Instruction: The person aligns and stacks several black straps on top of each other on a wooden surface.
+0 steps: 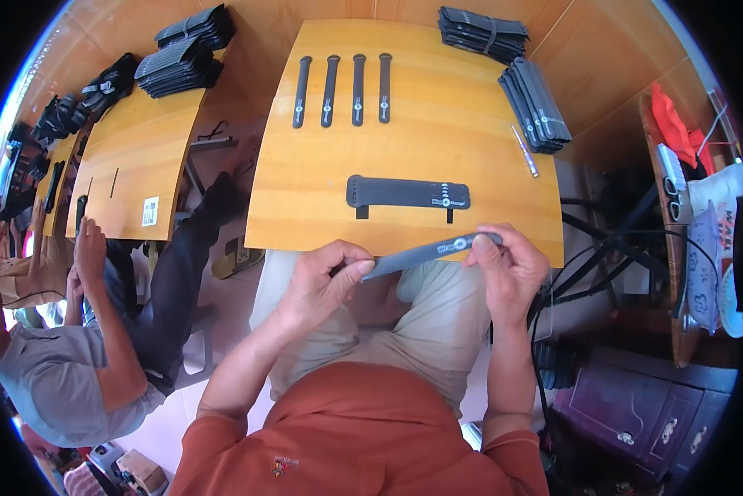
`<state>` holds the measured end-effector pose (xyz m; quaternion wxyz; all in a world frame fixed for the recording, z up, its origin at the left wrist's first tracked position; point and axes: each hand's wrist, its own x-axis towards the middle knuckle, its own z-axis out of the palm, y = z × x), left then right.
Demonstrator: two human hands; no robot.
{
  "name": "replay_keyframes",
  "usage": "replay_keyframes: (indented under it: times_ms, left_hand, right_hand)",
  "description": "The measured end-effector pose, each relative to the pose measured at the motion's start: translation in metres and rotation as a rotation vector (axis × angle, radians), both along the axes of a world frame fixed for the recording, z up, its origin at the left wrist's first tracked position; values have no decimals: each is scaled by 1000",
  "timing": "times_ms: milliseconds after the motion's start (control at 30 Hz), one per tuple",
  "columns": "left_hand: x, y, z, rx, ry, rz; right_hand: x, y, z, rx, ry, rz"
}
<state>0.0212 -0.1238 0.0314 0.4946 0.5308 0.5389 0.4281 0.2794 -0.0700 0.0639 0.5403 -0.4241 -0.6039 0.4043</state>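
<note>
Between my two hands a dark grey strap [425,255] with pale printing is held out, just past the table's near edge. My left hand [332,269] pinches its left end between thumb and fingers. At the other end, my right hand [510,260] grips the strap with its thumb on top. Beyond them, a stack of dark straps [404,192] lies sideways on the wooden table [305,223], with two short black tabs sticking out below it. Farther back, several single straps [357,91] lie side by side in a row.
Bundled dark straps [483,35] and a second pile [537,107] sit at the far right of the table, near a pen [524,151]. To the left, a person in a grey shirt [66,380] works at another table [132,165] carrying more bundles [177,66]. A shelf [665,215] stands at right.
</note>
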Motion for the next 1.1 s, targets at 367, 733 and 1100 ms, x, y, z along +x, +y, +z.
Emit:
replay_keyframes:
  times_ms: [367, 733, 1100]
  left_hand:
    - [-19, 39, -25, -113, -196, 123]
    - [-19, 68, -36, -142, -56, 192]
    - [-21, 90, -37, -234, 3, 220]
  right_hand:
    - [14, 31, -62, -209, 59, -111]
    - [17, 47, -86, -200, -82, -246]
    - [18, 59, -90, -245, -213, -238]
